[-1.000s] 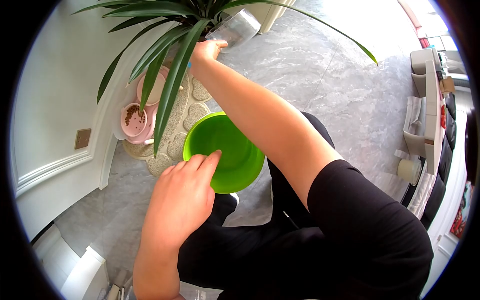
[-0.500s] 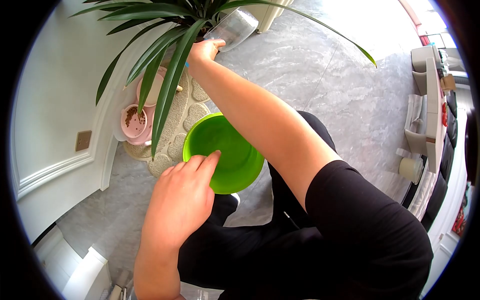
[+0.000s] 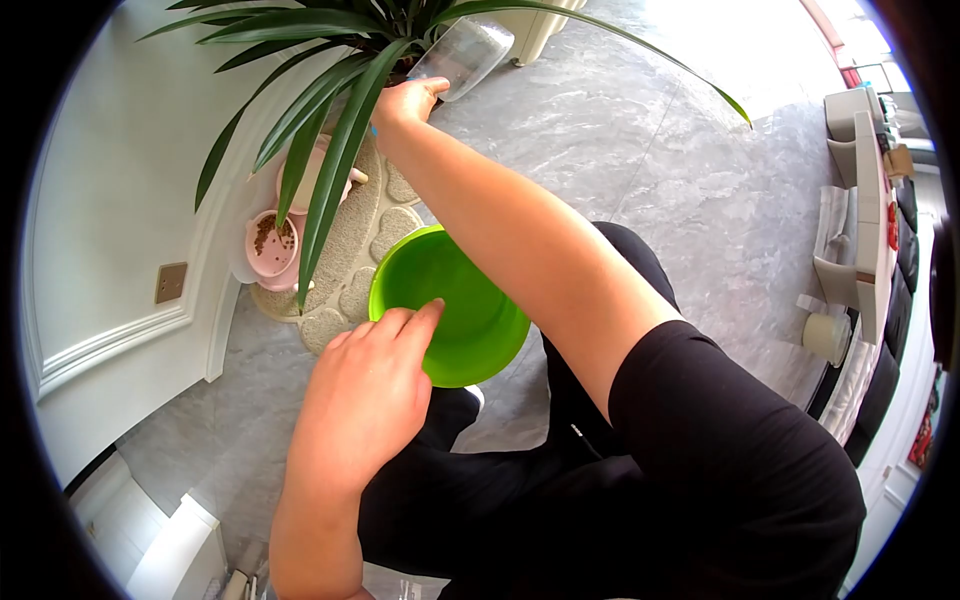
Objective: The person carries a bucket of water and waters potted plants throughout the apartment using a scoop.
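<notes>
My left hand (image 3: 375,385) is at the near left rim of the green basin (image 3: 475,330), its index finger reaching over the inside and its other fingers curled at the rim. My right hand (image 3: 408,100) is stretched out at the top, wrapped round a tilted clear plastic container (image 3: 468,58) among the base leaves of the potted plant (image 3: 345,150). Its thumb lies along the container; the other fingers are mostly hidden. The plant's pot is largely covered by leaves and my hand.
Left of the basin lies a beige mat (image 3: 345,235) with a pink bowl (image 3: 271,247) holding brown pellets. A white wall (image 3: 110,240) with a socket (image 3: 171,282) borders the left. Shelving (image 3: 850,200) and a white roll (image 3: 825,337) stand at the right, on grey floor (image 3: 600,120).
The view has shifted very slightly. The clear container has moved a little to the left with my right hand; my left hand stays at the basin's rim.
</notes>
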A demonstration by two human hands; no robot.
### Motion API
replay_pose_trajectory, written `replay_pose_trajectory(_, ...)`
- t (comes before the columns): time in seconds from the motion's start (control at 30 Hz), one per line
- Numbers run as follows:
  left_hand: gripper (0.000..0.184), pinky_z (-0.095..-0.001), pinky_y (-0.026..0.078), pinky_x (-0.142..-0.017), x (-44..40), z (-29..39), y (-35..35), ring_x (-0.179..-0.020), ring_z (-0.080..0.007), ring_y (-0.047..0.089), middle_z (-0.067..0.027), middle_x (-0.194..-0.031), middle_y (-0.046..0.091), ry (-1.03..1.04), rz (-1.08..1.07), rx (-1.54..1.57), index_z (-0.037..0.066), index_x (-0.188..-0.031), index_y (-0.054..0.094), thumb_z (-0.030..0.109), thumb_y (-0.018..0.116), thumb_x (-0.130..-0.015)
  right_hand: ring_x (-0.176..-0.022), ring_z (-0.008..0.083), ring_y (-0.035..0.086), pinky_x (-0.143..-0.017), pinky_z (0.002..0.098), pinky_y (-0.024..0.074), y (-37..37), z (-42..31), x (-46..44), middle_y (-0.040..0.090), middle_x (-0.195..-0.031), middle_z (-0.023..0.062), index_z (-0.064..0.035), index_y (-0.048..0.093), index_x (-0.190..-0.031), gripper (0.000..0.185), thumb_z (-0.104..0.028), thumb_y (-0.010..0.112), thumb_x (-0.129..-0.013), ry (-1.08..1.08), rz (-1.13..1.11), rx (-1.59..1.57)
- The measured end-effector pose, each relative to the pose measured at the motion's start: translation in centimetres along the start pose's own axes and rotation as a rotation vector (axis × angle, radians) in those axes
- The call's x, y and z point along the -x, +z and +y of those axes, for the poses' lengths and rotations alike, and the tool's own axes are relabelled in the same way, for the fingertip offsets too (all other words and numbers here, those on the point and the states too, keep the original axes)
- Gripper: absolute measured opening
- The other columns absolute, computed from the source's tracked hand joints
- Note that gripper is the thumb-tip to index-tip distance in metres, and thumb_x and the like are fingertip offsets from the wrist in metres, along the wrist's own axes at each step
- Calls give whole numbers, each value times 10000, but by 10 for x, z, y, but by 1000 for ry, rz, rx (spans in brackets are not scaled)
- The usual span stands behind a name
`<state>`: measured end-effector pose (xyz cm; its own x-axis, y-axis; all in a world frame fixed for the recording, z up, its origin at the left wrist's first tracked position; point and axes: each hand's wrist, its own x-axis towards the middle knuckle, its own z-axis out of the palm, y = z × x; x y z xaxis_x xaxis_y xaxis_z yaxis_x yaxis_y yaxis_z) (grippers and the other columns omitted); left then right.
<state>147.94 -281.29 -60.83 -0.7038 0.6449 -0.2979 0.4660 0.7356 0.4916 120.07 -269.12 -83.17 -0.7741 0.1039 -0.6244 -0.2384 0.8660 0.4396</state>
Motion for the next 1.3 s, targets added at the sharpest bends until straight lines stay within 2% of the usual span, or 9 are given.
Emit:
replay_pose_trajectory(0.37, 509, -497, 523, -872, -1, -7, -1, -980, -396, 654, -183, -1139, 676, -23, -24, -4, 36, -1336, 595, -8, 561, -830, -776, 152, 601, -760, 506, 392, 5, 20, 39, 670, -878, -58, -158, 737, -1034, 292, -353, 740, -816, -2, 150, -234)
replay_pose_trajectory(0.5, 516, -498, 522, -892, -4, -13, -1, -1027, -396, 649, -188, -1185, 669, -24, -36, 6, 35, -1348, 587, -4, 559, -835, -730, 168, 616, -820, 538, 389, 28, 38, 44, 661, -821, -61, -147, 684, -843, 191, -334, 669, -879, 15, 223, -455)
replay_pose_trajectory(0.57, 504, -481, 523, -929, -7, -16, 0, -1064, -398, 645, -194, -1242, 656, -48, -79, 44, 44, -1379, 570, 38, 579, -875, -707, 183, 607, -701, 478, 418, 44, 46, 52, 618, -871, 21, -121, 512, -1040, 207, -227, 640, -917, 43, 163, -1254)
replay_pose_trajectory(0.6, 504, -481, 523, -929, -10, -18, 1, -1064, -398, 645, -194, -1242, 656, -41, -84, 36, 44, -1379, 570, 38, 579, -875, -696, 191, 602, -641, 448, 432, 51, 45, 62, 597, -896, 62, -108, 426, -1138, 292, -174, 625, -936, 168, 81, -2052)
replay_pose_trajectory(0.67, 506, -460, 513, -972, -18, -27, 4, -1118, -383, 646, -200, -1287, 647, -56, -21, 74, 56, -1419, 546, 111, 612, -921, -673, 206, 593, -522, 388, 461, 55, 42, 91, 554, -947, 144, -82, 254, -1335, 497, -68, 596, -974, 337, 65, -2739)
replay_pose_trajectory(0.8, 544, -430, 502, -995, -45, -38, 3, -1175, -325, 646, -207, -1334, 638, -239, -29, 141, 60, -1459, 519, 233, 639, -957, -680, 210, 598, -551, 395, 492, 74, 35, 136, 554, -942, 146, -41, 307, -1300, 457, -45, 602, -951, 301, 150, -2766)
replay_pose_trajectory(0.97, 548, -417, 516, -968, -55, -43, 11, -1128, -321, 664, -206, -1325, 646, -237, -53, 64, 57, -1459, 521, 256, 636, -962, -628, 196, 586, -511, 363, 497, 87, 37, 162, 564, -844, 122, 27, 417, -1187, 365, 3, 628, -890, 196, -84, -2564)
replay_pose_trajectory(1.1, 542, -452, 485, -1022, -61, -31, 12, -1229, -370, 616, -216, -1307, 651, -277, -122, 107, 34, -1419, 535, 288, 632, -950, -605, 174, 595, -495, 335, 503, 104, 46, 145, 601, -780, 100, 42, 547, -1022, 243, -55, 700, -861, -209, -271, -2289)
replay_pose_trajectory(1.3, 551, -447, 483, -1036, -59, -33, 15, -1230, -364, 622, -220, -1304, 655, -281, -157, 106, 33, -1430, 535, 294, 631, -954, -628, 175, 638, -533, 324, 528, 93, 52, 118, 716, -864, 96, 1, 668, -927, 167, -141, 720, -856, -347, -195, -2102)
